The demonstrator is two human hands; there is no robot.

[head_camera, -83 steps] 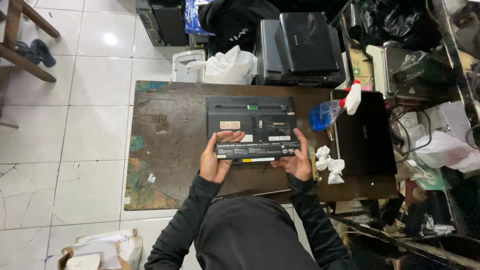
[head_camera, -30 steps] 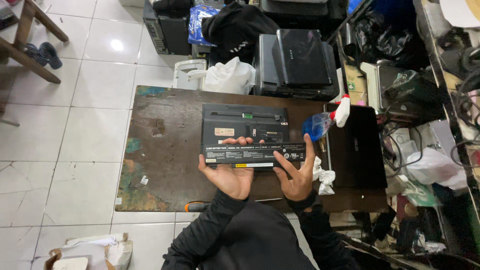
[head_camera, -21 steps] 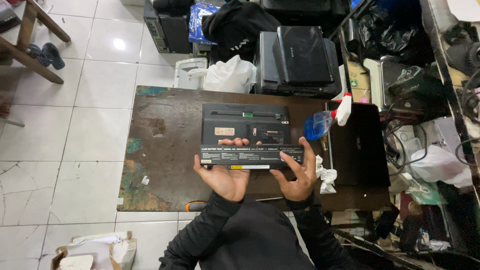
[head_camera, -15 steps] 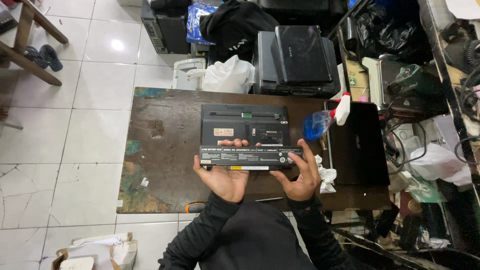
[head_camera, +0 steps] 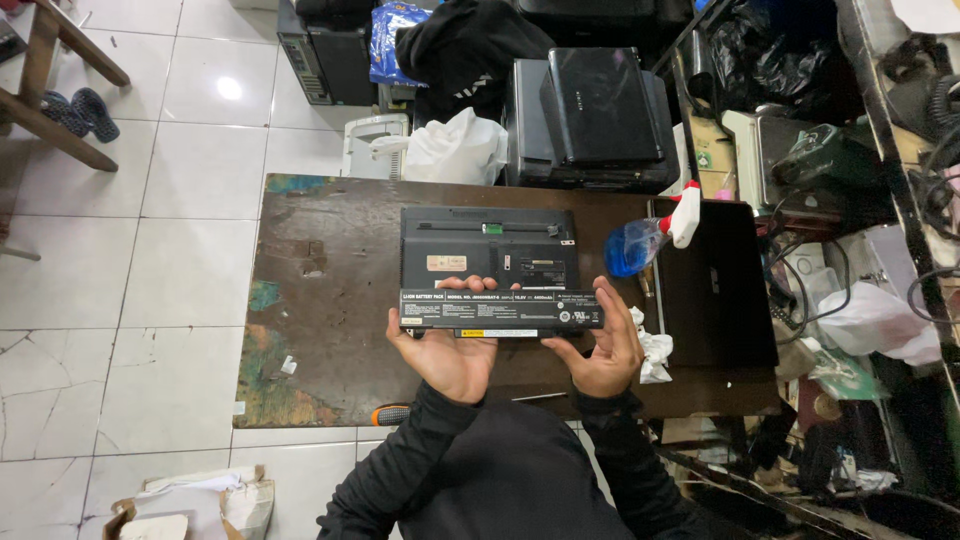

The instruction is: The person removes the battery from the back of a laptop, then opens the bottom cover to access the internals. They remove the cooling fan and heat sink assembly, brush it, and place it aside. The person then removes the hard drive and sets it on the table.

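Note:
A long black battery pack (head_camera: 500,309) with a pale label is held level above the near edge of an upturned black laptop (head_camera: 488,246). My left hand (head_camera: 448,356) cups it from below, fingertips showing over its top edge. My right hand (head_camera: 603,345) grips its right end, thumb on the front face. The laptop lies underside up on a worn dark wooden table (head_camera: 320,300).
A blue spray bottle (head_camera: 650,235) with a red-white head lies right of the laptop, beside a second black laptop (head_camera: 715,285) and crumpled white tissue (head_camera: 652,350). An orange-handled screwdriver (head_camera: 392,413) rests at the table's front edge. Stacked black electronics (head_camera: 590,120) and clutter fill the back and right.
The battery has come off the laptop's rear and been lifted clear toward me. My hands have turned palm-up under it and closed on its ends.

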